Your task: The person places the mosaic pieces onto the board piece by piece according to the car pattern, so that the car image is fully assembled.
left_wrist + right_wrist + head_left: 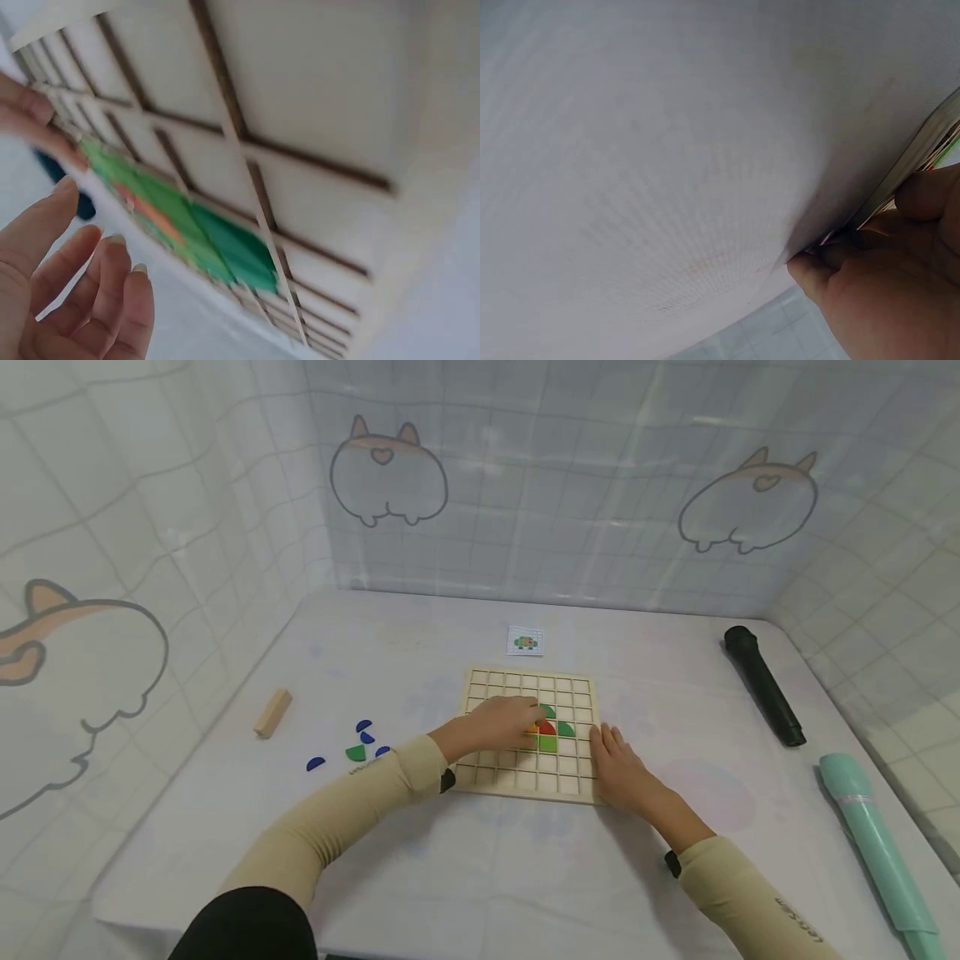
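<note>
Fingers of the left hand (501,724) lie curled down over the middle of the wooden grid board (531,735), tips right on the cluster of coloured pieces (551,733) seated in its cells; whether they pinch one piece or only press on it, the head view cannot settle. In the left wrist view the fingers (90,292) look loosely bent beside the green and orange pieces (202,236), nothing clearly gripped. The right hand (621,770) lies flat with straight fingers against the board's right edge, at about 4 o'clock from the cluster, and the right wrist view shows the fingertips (832,259) pressed to that edge (922,154), bracing it. So the left hand is the nearer one to the pieces, which sit just off its fingertips toward 3 o'clock. Spare pieces, blue and green (356,747), lie on the white table (420,860) well apart at 9 o'clock from the board, beyond the left forearm, with a wooden block (272,712) farther out the same way. A small picture card (525,641) rests at 12 o'clock just past the board. A black microphone (763,686) and a teal one (877,843) lie far right, long axes running toward the near-right corner, leaving open room all round the board.
</note>
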Available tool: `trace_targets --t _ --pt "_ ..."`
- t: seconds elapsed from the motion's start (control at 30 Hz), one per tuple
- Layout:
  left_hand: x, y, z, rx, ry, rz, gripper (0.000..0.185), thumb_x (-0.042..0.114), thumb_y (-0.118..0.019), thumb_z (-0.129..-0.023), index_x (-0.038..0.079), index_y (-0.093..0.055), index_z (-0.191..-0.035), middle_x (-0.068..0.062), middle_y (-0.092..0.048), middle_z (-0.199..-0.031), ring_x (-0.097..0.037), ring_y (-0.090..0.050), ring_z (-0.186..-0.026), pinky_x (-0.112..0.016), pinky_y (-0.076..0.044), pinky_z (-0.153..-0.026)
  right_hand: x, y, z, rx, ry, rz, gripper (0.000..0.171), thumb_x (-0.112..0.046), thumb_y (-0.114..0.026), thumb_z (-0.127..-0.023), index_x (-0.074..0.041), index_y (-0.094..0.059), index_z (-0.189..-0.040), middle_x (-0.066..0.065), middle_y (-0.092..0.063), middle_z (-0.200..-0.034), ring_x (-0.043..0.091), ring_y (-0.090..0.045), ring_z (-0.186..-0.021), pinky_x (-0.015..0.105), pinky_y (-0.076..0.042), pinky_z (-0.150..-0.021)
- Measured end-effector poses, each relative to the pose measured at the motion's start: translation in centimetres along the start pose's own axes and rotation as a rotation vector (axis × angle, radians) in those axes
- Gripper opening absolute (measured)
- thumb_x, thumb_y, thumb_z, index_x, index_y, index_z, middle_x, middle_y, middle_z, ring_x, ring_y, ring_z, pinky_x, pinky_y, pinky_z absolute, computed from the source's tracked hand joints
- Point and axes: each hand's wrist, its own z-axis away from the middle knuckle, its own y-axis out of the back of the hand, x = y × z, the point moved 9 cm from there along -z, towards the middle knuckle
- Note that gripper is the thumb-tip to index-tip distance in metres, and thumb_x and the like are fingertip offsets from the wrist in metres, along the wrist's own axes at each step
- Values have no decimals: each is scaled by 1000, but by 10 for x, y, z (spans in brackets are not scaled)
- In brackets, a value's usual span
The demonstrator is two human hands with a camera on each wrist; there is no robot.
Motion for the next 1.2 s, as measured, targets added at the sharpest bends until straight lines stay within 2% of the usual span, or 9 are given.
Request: trace_targets --t 0.1,0.27,0.43,0.5,0.63,0.73,0.93,1.1,1.2 --pt "-15 7 17 10 28 15 25 25 -68 -89 9 -62 -109 -2 -60 -102 -13 -58 -87 -26 -49 -69 -2 0 0 -3 0 4 51 -2 -33 -98 17 -16 -142 38 -13 -146 51 -10 -135 60 -18 -104" --pt "-47 16 53 35 114 60 25 21 -69 -88 7 -63 -108 -5 -60 -105 -15 -59 -88 -28 -50 -72 -4 -1 1 -18 3 5 52 -3 -33 -98 17 -15 -142 39 -12 -146 51 -9 -135 60 -18 -104" --pt "-86 25 92 54 248 196 27 15 -69 -88 3 -62 -111 -9 -59 -109 -21 -60 -91 -33 -50 -75 -3 0 2 -17 -1 -1 52 -3 -33 -98 17 -14 -142 38 -11 -146 51 -8 -135 61 -17 -105" --pt "-101 27 108 59 280 252 27 12 -68 -88 1 -61 -112 -13 -59 -110 -23 -60 -92 -36 -50 -76 -2 1 1 -16 -6 1 52 -3 -33 -98 16 -13 -143 38 -10 -146 51 -7 -135 61 -16 -105" --pt "-128 23 142 60 318 362 25 7 -67 -87 -3 -61 -110 -16 -60 -108 -26 -60 -92 -38 -50 -76 -1 -1 0 -35 -14 -9 54 -3 -34 -98 16 -11 -143 38 -8 -147 51 -5 -135 61 -15 -105" --pt "-142 16 166 35 341 410 22 6 -69 -85 -3 -62 -104 -14 -62 -100 -25 -59 -88 -38 -50 -75 -2 -2 1 -51 -12 -8 55 -3 -35 -97 16 -11 -143 38 -7 -147 51 -5 -135 61 -15 -105" --pt "-157 -2 198 -13 358 434 21 11 -78 -77 4 -62 -89 -3 -58 -83 -19 -52 -77 -35 -46 -70 -3 5 2 -24 -2 1 53 -1 -35 -97 18 -13 -142 40 -9 -145 52 -7 -134 62 -16 -104" --pt "-160 -19 210 -39 395 416 28 16 -82 -74 7 -57 -85 0 -54 -77 -16 -49 -71 -31 -44 -66 -3 1 1 -29 1 -17 53 -2 -34 -97 18 -13 -142 40 -9 -145 52 -7 -134 62 -15 -104" --pt "-159 -22 207 -14 392 405 30 17 -81 -75 7 -54 -85 0 -53 -75 -16 -48 -70 -31 -43 -64 0 0 0 -31 -5 -15 53 -3 -33 -98 18 -13 -142 40 -9 -145 52 -6 -134 62 -16 -104"
